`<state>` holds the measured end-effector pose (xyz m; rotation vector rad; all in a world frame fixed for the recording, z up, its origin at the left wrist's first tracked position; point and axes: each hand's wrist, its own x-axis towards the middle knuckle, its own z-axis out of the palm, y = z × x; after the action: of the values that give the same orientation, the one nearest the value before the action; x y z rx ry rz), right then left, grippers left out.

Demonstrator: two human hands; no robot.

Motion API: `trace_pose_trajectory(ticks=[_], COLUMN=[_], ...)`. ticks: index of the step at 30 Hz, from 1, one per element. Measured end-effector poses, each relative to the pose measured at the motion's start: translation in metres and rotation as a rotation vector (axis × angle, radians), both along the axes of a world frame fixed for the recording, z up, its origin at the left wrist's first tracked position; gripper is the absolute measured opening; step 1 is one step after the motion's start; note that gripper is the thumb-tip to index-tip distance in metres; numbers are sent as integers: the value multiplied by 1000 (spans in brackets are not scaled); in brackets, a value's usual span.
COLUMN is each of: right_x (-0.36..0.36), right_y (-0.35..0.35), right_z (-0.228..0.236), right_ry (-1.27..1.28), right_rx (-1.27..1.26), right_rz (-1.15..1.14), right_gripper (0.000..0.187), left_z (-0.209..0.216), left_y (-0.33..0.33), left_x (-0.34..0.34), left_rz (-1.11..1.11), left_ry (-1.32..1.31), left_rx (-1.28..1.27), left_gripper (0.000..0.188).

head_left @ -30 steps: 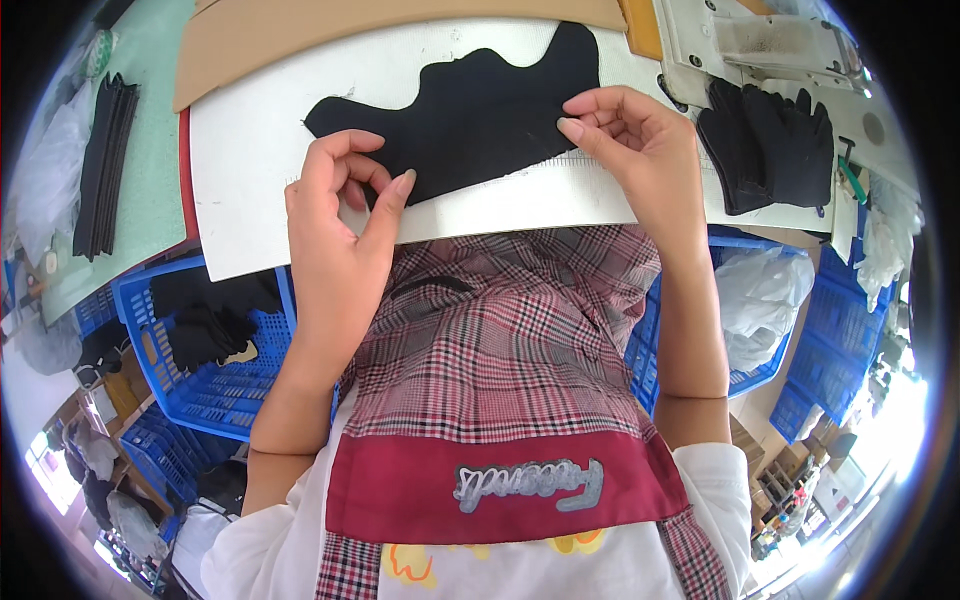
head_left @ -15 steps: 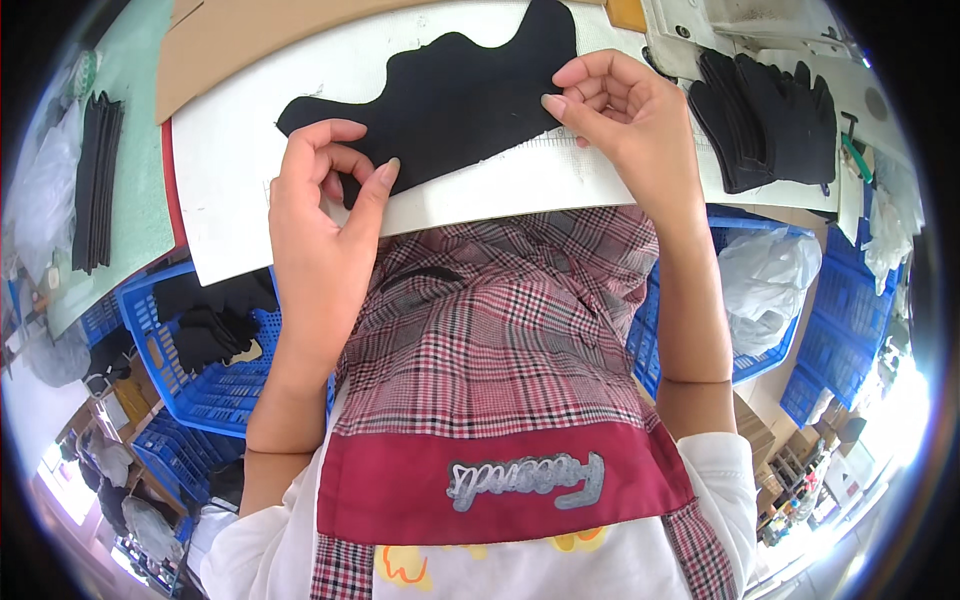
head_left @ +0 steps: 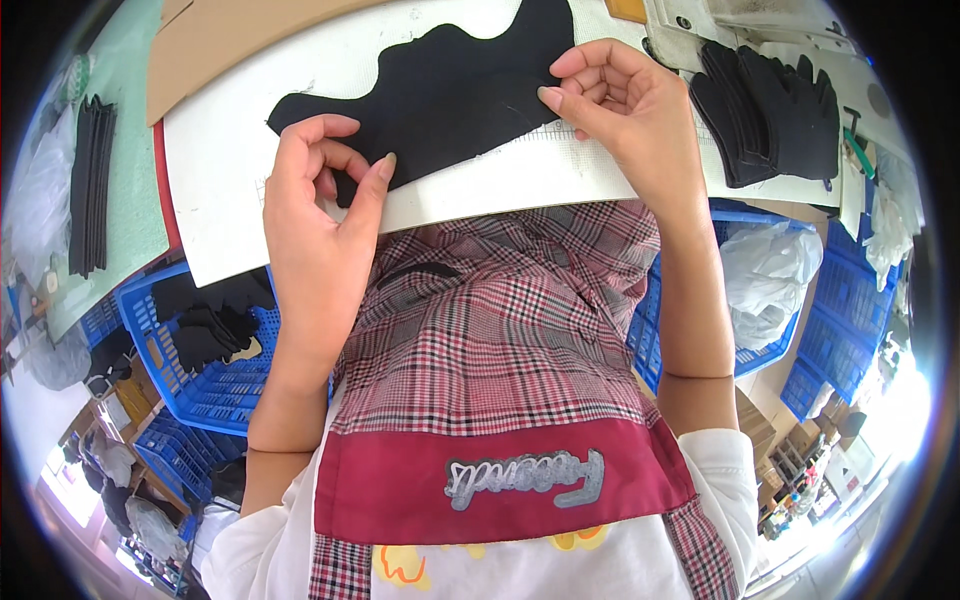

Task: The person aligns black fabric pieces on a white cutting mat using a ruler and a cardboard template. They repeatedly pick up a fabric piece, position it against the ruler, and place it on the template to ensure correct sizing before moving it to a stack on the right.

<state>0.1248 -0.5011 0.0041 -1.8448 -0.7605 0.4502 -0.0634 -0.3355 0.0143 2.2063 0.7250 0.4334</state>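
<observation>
A black fabric piece [head_left: 455, 100] with a wavy far edge and a straighter near edge lies on the white worktop [head_left: 225, 215]. At its lower left corner, my left hand [head_left: 325, 205] has curled fingers and thumb around the cloth's edge. My right hand [head_left: 635, 120] holds the right edge between bent fingers and thumb. Where exactly the fingertips meet the fabric is partly hidden. Ruler-like markings show on the worktop along the near edge of the piece.
Black gloves [head_left: 780, 120] are stacked at the right, beside pale machine parts [head_left: 740, 20]. Brown cardboard [head_left: 230, 45] lies at the far left. Folded black strips [head_left: 92, 190] rest on a green surface. Blue crates [head_left: 160, 370] stand below, one holding a white plastic bag [head_left: 765, 280].
Both hands and the black fabric piece appear slightly farther up and left in the picture, as does the worktop. The hold looks the same.
</observation>
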Motion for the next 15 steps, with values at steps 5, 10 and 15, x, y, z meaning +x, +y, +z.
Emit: trace_pose_trajectory(ticks=[5, 10, 15], right_x=[-1, -3, -4], right_y=[1, 1, 1], right_z=[3, 3, 3], right_ry=[49, 82, 69], right_rx=[-2, 7, 7], right_rz=[-9, -21, -17], right_gripper=[18, 18, 17], left_z=[-1, 0, -2], left_y=[-1, -1, -1], left_x=[1, 2, 1], left_rz=[13, 14, 17], left_ry=[-11, 3, -6], left_rx=[-31, -37, -50], left_gripper=[30, 30, 30])
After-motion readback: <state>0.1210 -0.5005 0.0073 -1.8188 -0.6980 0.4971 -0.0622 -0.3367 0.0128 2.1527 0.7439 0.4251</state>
